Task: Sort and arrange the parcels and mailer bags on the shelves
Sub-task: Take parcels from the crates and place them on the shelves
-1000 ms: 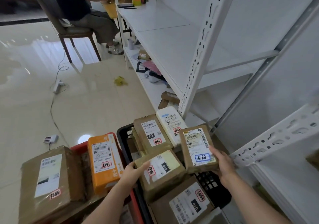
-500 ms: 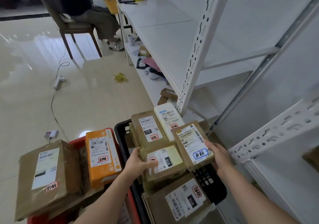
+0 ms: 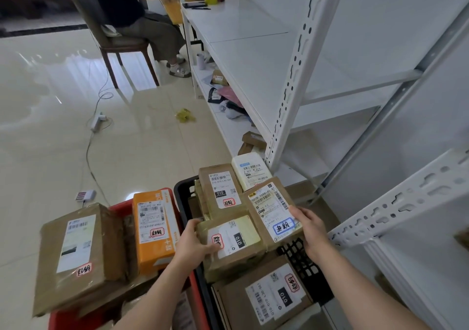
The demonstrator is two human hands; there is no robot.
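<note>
Brown kraft cardboard fills the black plastic crate, and the person has both hands on its upper layer: the left hand wraps its fingers round the near-left corner of a brown tape-wrapped parcel with a pale yellow label, while the right hand grips the right edge of a flat brown box with a white label and a blue-framed stamp, which tilts up against its neighbours. The step in hand looks like picking parcels out of the crate for shelving. The next move probably calls for lifting one clear without dragging the taller brown box and white box leaning behind, then swinging it right onto the white metal shelf. The perforated white upright stands between crate and shelf board, so the parcel must pass around it. To the left, an orange carton and a large brown parcel sit in a red bin. A seated person works farther off, and a cable trails over the glossy floor.
</note>
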